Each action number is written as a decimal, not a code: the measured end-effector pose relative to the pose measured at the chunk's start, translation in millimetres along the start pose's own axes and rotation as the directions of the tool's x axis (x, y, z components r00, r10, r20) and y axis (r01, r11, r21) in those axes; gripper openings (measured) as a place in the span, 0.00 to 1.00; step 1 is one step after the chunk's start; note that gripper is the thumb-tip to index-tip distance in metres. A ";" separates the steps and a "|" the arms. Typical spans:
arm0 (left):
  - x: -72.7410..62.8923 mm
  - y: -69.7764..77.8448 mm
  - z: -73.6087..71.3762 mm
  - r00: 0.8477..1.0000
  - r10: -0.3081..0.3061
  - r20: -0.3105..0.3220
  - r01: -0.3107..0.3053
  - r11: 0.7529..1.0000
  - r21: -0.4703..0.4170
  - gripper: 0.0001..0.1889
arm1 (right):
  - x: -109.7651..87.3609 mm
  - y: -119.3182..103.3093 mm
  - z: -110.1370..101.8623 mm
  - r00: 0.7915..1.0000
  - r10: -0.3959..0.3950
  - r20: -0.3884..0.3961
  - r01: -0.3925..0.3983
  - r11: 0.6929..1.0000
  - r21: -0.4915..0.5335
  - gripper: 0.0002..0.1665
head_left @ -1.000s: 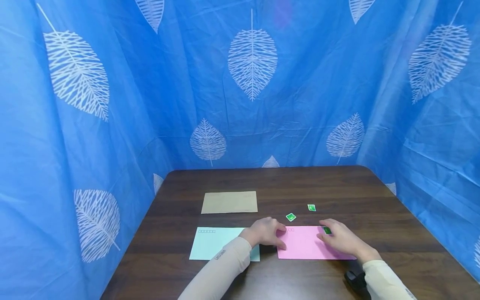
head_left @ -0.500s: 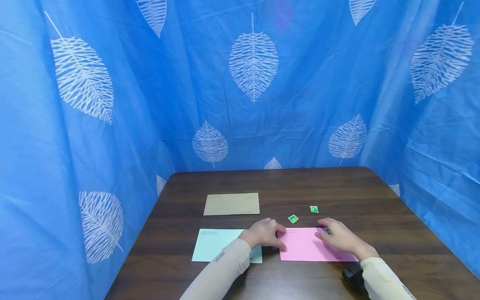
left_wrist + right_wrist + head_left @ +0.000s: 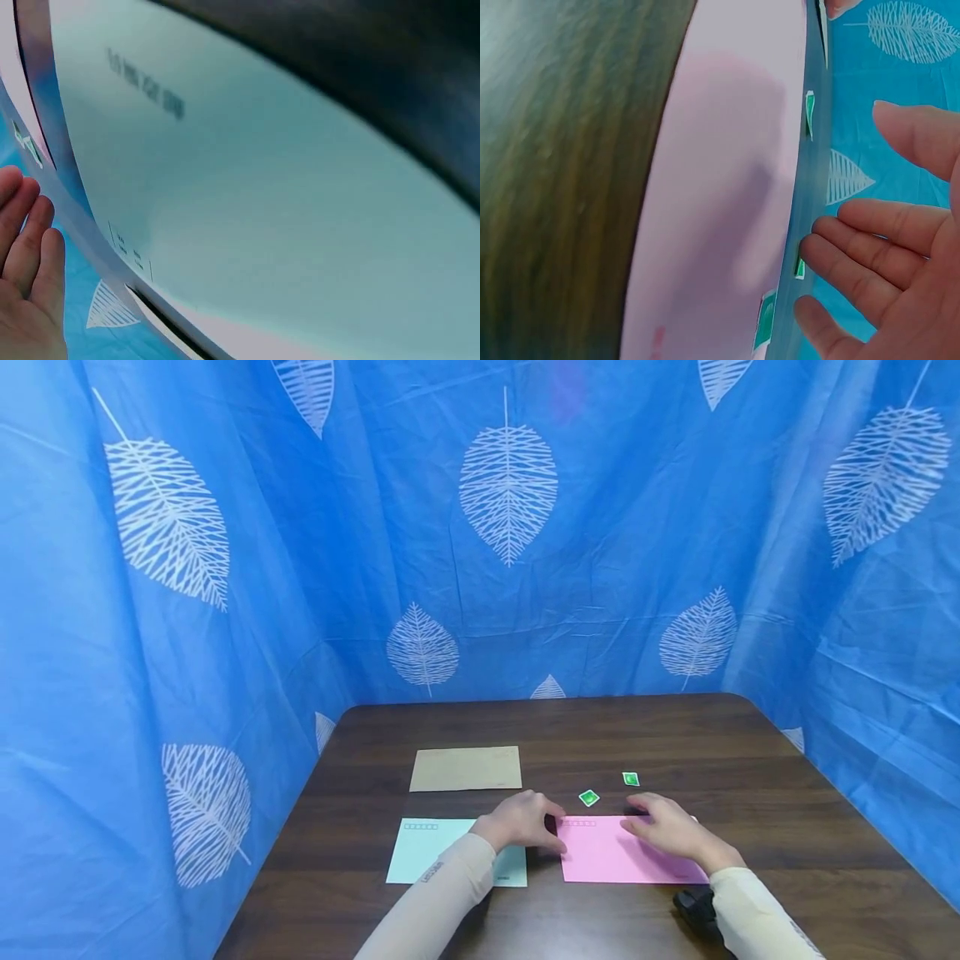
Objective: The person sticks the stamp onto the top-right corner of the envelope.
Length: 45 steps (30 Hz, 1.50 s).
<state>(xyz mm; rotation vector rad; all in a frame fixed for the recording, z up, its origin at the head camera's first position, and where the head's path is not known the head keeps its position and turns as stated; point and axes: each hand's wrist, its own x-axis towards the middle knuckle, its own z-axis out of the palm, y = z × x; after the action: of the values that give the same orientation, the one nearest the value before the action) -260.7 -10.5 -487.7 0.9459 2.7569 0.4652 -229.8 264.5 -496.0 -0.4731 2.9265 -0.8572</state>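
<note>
A pink envelope [image 3: 600, 852] lies flat on the table, under both hands. My left hand [image 3: 522, 821] is at its left edge, fingers and thumb apart, partly over a mint-green envelope [image 3: 427, 843]. Over the pink envelope's right part hovers or rests my right hand [image 3: 675, 835]; contact cannot be told. In the right wrist view its fingers [image 3: 885, 255] are loosely extended, holding nothing. A green stamp [image 3: 763, 319] sits at the pink envelope's edge there, mostly hidden by the hand in the head view. Two more green stamps, one nearer [image 3: 588, 797] and one farther [image 3: 631, 779], lie beyond the envelope.
A tan envelope [image 3: 465, 769] lies behind the mint one on the dark wooden table [image 3: 360, 793]. A black object [image 3: 696, 908] is at the right wrist. Blue curtains [image 3: 510, 610] with white leaves surround the table's back and sides.
My right hand has shifted slightly left over the pink envelope, covering the stamp seen between thumb and finger before. My left hand has drawn slightly left. The head view has shifted a little.
</note>
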 end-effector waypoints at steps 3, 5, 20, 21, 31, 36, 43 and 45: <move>-0.8 -0.8 -2.6 1.000 -0.024 0.002 0.024 1.000 -0.007 0.28 | 1.5 -2.4 0.6 1.000 -0.001 0.000 0.001 1.000 0.012 0.35; -1.4 -1.6 -3.7 1.000 -0.029 0.001 0.029 1.000 -0.006 0.29 | 3.0 -2.7 2.0 1.000 -0.006 -0.003 0.006 1.000 0.017 0.35; -16.4 -15.4 -11.2 0.995 -0.096 0.017 0.097 0.991 -0.093 0.31 | 10.9 -7.9 11.6 0.999 -0.047 0.000 0.047 0.998 0.042 0.32; -17.3 -16.7 -11.6 0.995 -0.098 0.017 0.099 0.990 -0.096 0.31 | 11.4 -8.4 12.4 0.999 -0.039 -0.002 0.039 0.998 0.045 0.32; -24.3 -31.5 -14.9 0.994 -0.102 0.026 0.104 0.989 -0.109 0.32 | 18.7 -6.0 15.2 0.999 -0.036 0.012 0.035 0.998 0.043 0.32; -27.1 -36.9 -17.5 0.992 -0.122 0.026 0.124 0.986 -0.111 0.32 | 21.6 -5.6 13.8 0.999 -0.047 0.020 0.046 0.998 0.047 0.32; -31.5 -44.2 -19.3 0.991 -0.128 0.026 0.130 0.983 -0.127 0.33 | 25.3 -10.8 12.8 0.999 -0.038 0.015 0.038 0.998 0.053 0.31; -32.9 -46.2 -19.5 0.992 -0.125 0.025 0.127 0.984 -0.124 0.33 | 27.4 -11.0 13.8 0.999 -0.042 0.004 0.041 0.998 0.049 0.31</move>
<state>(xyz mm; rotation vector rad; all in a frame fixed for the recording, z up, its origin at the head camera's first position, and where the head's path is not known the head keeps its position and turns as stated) -266.5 -70.0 -483.3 0.7379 2.7149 0.5977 -251.0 240.2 -500.9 -0.5335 2.8933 -0.9283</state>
